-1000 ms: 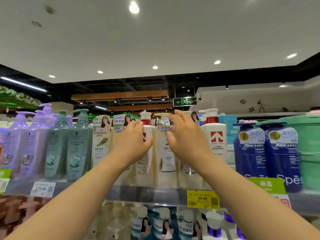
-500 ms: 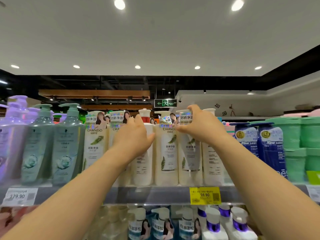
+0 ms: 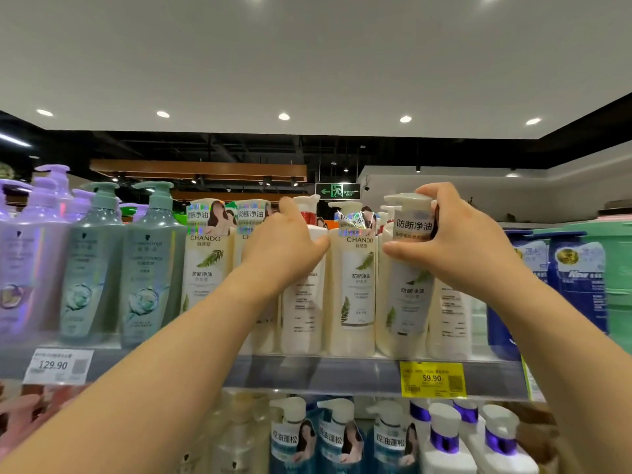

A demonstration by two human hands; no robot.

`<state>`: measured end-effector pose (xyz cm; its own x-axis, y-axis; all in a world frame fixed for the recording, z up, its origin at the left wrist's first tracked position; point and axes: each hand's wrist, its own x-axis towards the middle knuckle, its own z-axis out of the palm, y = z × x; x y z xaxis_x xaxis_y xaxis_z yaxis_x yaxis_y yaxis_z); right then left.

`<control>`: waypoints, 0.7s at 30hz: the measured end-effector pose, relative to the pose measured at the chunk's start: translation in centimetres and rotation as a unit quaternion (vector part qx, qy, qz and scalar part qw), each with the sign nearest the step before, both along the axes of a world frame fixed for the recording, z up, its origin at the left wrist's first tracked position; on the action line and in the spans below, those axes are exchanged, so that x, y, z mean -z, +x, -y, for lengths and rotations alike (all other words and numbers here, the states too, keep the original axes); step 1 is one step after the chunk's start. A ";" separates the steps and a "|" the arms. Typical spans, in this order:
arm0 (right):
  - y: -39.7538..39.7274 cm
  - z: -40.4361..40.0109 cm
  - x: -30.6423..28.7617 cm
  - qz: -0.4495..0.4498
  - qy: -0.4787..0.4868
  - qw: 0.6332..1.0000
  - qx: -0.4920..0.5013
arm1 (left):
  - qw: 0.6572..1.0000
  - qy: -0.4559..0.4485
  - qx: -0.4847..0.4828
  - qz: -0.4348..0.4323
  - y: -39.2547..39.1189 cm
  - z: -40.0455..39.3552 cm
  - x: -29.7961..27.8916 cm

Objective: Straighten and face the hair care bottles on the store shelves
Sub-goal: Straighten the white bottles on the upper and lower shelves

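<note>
Right hand pinches the neck of a cream bottle on the shelf, turning it. Left hand holds the next bottle. Next, its label should face front.

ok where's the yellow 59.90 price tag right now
In the head view, the yellow 59.90 price tag sits on the shelf edge, right of centre, below the cream bottle in the right hand.

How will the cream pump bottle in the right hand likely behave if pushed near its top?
The cream pump bottle is tall and narrow, so it probably tips easily. Its glossy plastic may be slippery. The right hand grips it at the neck, which likely steadies it.
</note>
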<state>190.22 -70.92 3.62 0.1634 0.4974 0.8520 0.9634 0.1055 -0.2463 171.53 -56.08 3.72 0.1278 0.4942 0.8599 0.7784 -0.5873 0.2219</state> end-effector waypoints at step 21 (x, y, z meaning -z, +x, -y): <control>0.6 1.4 -0.5 -0.030 0.068 0.990 -0.116 | 0.982 -0.044 0.157 -0.090 -1.6 4.2 0.3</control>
<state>190.81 -72.32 4.07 0.1105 0.4078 0.9064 0.8938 0.3581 -0.2701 169.97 -60.29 3.43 0.4320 0.4780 0.7648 0.5931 -0.7894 0.1583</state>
